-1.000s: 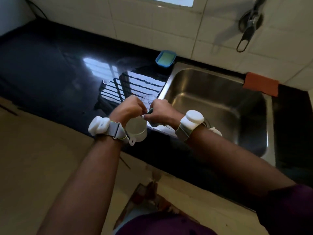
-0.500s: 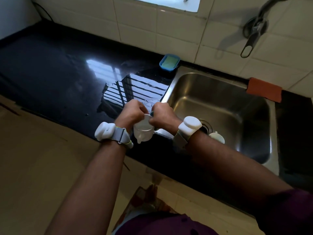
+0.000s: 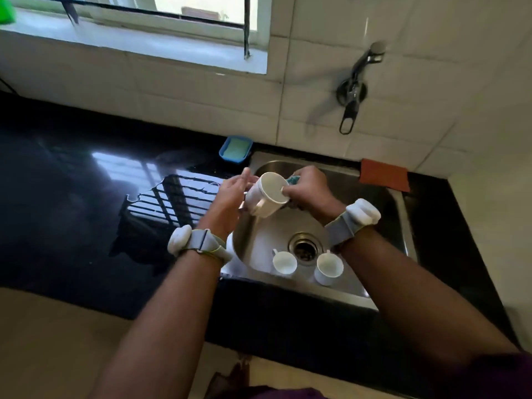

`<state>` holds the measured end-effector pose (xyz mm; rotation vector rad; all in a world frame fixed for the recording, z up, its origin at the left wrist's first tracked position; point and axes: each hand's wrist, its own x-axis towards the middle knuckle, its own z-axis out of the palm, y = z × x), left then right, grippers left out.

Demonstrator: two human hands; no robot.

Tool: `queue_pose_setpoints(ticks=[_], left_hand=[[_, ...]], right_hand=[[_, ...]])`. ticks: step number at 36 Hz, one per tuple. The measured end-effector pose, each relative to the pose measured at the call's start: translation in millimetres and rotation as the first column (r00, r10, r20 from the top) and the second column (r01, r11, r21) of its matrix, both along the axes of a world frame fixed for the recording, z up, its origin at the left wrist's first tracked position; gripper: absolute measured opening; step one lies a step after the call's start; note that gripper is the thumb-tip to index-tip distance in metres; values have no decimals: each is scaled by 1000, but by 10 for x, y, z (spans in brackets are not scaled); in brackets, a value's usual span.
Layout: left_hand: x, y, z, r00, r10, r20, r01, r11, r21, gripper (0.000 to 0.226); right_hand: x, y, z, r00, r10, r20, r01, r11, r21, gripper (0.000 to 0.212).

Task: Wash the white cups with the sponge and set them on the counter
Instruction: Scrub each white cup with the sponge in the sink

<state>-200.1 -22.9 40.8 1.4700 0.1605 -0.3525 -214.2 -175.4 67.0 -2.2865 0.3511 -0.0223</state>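
A white cup (image 3: pixel 266 194) is held tilted above the steel sink (image 3: pixel 371 180), its mouth turned toward the right and its handle pointing down toward the camera. The left hand (image 3: pixel 230 194) is placed against the cup's base and side, with the fingers partly extended; a loose supporting grip is shown rather than a full clasp. The right hand (image 3: pixel 306 187) is closed on a green sponge (image 3: pixel 293 180), which is pressed against the cup's rim at the 2 o'clock side of the mouth. The thumb of the right hand is laid over the rim.

Two further white cups are stood upright on the sink floor. One small cup (image 3: pixel 283 262) is located at 7 o'clock from the drain (image 3: pixel 304 247); the second small cup (image 3: pixel 328 267) is located at 5 o'clock from the drain. The two are set apart, with the drain between them.

A white sensor band is worn on each wrist. The black surface (image 3: pixel 72 197) extends to 9 o'clock of the sink, and the window grille is reflected in it. A blue soap dish (image 3: pixel 236 148) is placed at the sink's 11 o'clock corner, against the tiled wall. An orange cloth (image 3: pixel 384 174) is laid at the 1 o'clock corner. A wall tap (image 3: pixel 352 90) is mounted above the sink.
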Motion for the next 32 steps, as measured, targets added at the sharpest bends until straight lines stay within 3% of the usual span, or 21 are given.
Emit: queue_pose_setpoints(ticks=[3,7,11,12,15,17,19,23,27,30,32], left_hand=[[29,-176,-129,985,-106,-134,67,962,-264,41],[-6,-442,-322,951,-237,-199,130,889,-439,44],[15,-583,-403,917,-266,-298,80,853,-516,44],[28,-588,-419,898,-289,-333,32,796,-604,42],[128,-651,-521,893,-248,-377,-68,752,-656,37],[166,-653,-584,903,-177,-391,-86,817,-570,43],[236,-700,-640,883,-145,-446,-148,817,-558,41],[232,-753,-642,889,-188,-417,-93,819,-566,31],[250,-741,-624,870,-311,-382,49,827,-560,28],[291,-713,-640,844,-381,-379,124,824,-553,30],[325,-705,-615,832,-398,-386,148,830,-537,27]], right_hand=[[0,-186,-2,996,-89,-24,92,983,158,16],[-47,-361,-127,976,-200,-92,219,919,328,10],[-76,-422,-326,943,-281,-180,330,861,388,10],[-89,-408,-356,942,-275,-193,332,856,397,12],[-89,-475,-438,947,-292,-137,322,858,400,9],[-86,-540,-448,958,-287,5,271,911,312,14],[-72,-605,-437,958,-233,165,208,966,155,29],[-109,-606,-364,931,125,343,-96,990,-99,35],[-155,-540,-397,848,449,282,-311,852,-420,40],[-132,-482,-433,747,590,305,-334,731,-595,24],[-108,-472,-448,705,683,189,-390,596,-702,16]])
